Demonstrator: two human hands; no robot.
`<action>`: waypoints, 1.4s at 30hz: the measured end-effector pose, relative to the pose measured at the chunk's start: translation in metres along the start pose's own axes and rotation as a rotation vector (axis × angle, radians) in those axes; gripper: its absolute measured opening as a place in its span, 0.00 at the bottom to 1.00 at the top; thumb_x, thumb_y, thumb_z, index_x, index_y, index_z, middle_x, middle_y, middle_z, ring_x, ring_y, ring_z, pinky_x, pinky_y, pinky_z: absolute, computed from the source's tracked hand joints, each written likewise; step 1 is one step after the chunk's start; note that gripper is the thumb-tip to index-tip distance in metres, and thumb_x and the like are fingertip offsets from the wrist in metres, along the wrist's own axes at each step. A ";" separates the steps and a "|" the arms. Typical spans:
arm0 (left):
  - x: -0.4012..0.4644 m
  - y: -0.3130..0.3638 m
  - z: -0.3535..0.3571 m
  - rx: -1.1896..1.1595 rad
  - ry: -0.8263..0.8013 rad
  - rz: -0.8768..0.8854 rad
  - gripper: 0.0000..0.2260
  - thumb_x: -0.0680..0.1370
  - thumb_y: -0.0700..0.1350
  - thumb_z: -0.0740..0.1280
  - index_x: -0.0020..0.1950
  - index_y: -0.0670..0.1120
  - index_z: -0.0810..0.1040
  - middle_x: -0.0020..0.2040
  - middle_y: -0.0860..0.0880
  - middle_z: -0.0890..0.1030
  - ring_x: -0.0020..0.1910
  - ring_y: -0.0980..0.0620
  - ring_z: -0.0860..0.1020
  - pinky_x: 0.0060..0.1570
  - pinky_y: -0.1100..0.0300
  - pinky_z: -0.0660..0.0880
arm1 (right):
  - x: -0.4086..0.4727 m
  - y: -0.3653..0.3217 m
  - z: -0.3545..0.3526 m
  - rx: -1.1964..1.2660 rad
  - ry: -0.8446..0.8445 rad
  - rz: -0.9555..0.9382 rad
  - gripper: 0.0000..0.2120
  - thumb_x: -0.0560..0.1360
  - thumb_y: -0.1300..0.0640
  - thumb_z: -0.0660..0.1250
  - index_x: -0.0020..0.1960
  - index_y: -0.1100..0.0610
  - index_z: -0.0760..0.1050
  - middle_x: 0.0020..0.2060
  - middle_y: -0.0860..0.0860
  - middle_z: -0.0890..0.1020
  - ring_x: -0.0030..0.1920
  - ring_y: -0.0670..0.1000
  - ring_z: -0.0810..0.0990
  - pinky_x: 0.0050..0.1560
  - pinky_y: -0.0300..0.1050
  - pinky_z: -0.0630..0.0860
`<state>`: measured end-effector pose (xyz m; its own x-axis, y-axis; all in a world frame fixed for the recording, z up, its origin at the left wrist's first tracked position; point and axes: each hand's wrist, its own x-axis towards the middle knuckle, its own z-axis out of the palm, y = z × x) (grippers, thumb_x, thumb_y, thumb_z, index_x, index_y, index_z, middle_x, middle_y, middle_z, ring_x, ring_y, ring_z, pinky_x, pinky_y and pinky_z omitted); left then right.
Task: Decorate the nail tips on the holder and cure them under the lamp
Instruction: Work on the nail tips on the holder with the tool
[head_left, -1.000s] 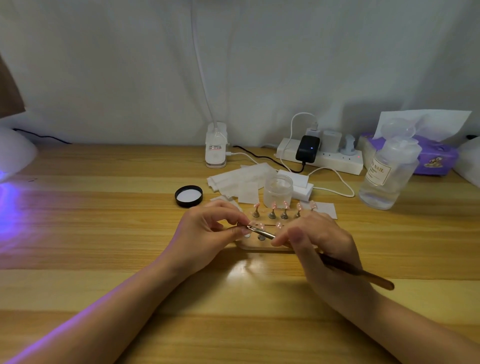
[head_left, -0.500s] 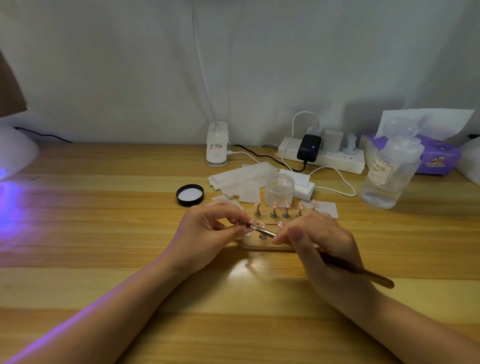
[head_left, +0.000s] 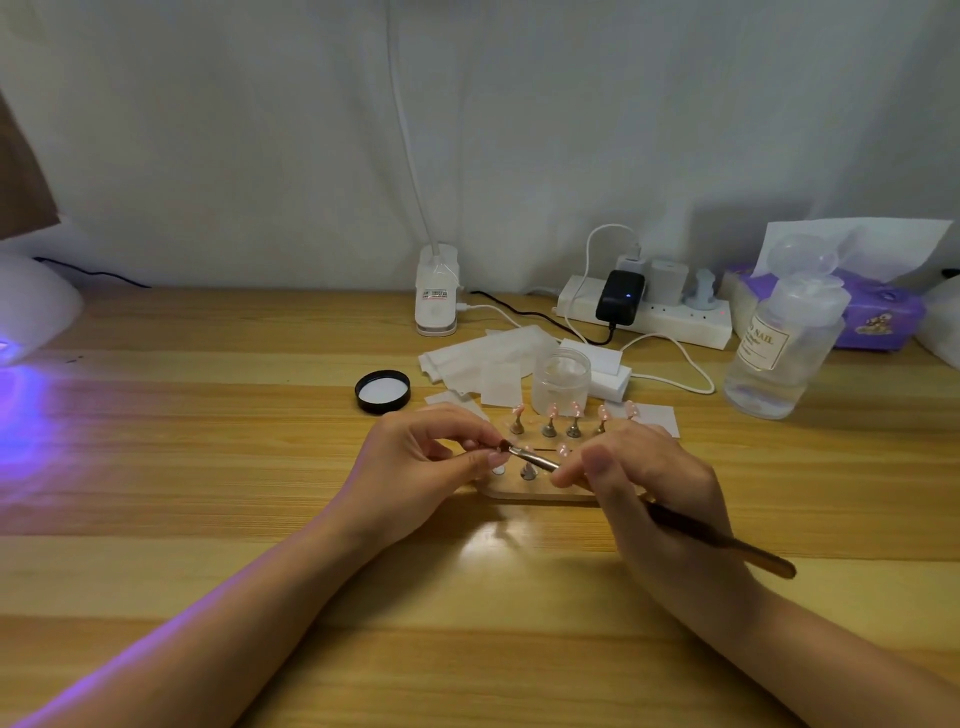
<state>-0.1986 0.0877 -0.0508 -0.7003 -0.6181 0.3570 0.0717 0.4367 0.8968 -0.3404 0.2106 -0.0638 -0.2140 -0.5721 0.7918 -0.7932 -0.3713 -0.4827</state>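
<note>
From where I watch, much of the holder is covered by both hands; I only see its near wooden edge and a far row of small stands carrying pinkish nail tips. What my left hand pinches between thumb and curled fingers is too small to make out, perhaps a single tip on its stand. The bristle end of the brush meets those fingertips, and its dark handle runs out to the near right past my wrist. My right hand is curled round the brush, pinching it near the metal ferrule. The curing lamp is cut off at the far left edge, throwing violet light over the surface. Just beyond the holder stands a clear jar, its black lid lying left of it, with white wipes between. A clear bottle stands far right.
</note>
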 end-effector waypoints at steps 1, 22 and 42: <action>0.000 0.001 0.000 -0.004 -0.006 0.000 0.06 0.65 0.42 0.72 0.37 0.53 0.82 0.37 0.55 0.81 0.38 0.56 0.76 0.36 0.52 0.73 | -0.001 0.001 -0.001 0.007 0.012 0.032 0.22 0.78 0.45 0.53 0.37 0.55 0.79 0.34 0.44 0.81 0.39 0.42 0.79 0.45 0.50 0.73; 0.000 -0.001 0.000 0.007 -0.004 0.020 0.03 0.66 0.45 0.71 0.38 0.52 0.82 0.38 0.54 0.81 0.33 0.62 0.75 0.32 0.71 0.69 | 0.002 -0.001 -0.003 0.024 0.022 0.107 0.23 0.77 0.41 0.51 0.38 0.52 0.78 0.33 0.45 0.81 0.39 0.43 0.79 0.44 0.50 0.74; 0.000 -0.001 0.002 -0.038 0.021 -0.040 0.07 0.67 0.37 0.72 0.39 0.48 0.83 0.37 0.56 0.83 0.36 0.63 0.79 0.36 0.71 0.74 | 0.001 0.001 -0.001 -0.042 0.015 0.018 0.23 0.79 0.44 0.52 0.37 0.54 0.79 0.32 0.47 0.80 0.37 0.46 0.78 0.44 0.52 0.72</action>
<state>-0.2000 0.0881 -0.0517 -0.6882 -0.6485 0.3253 0.0710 0.3861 0.9197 -0.3423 0.2109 -0.0635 -0.2368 -0.5673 0.7887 -0.8123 -0.3297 -0.4811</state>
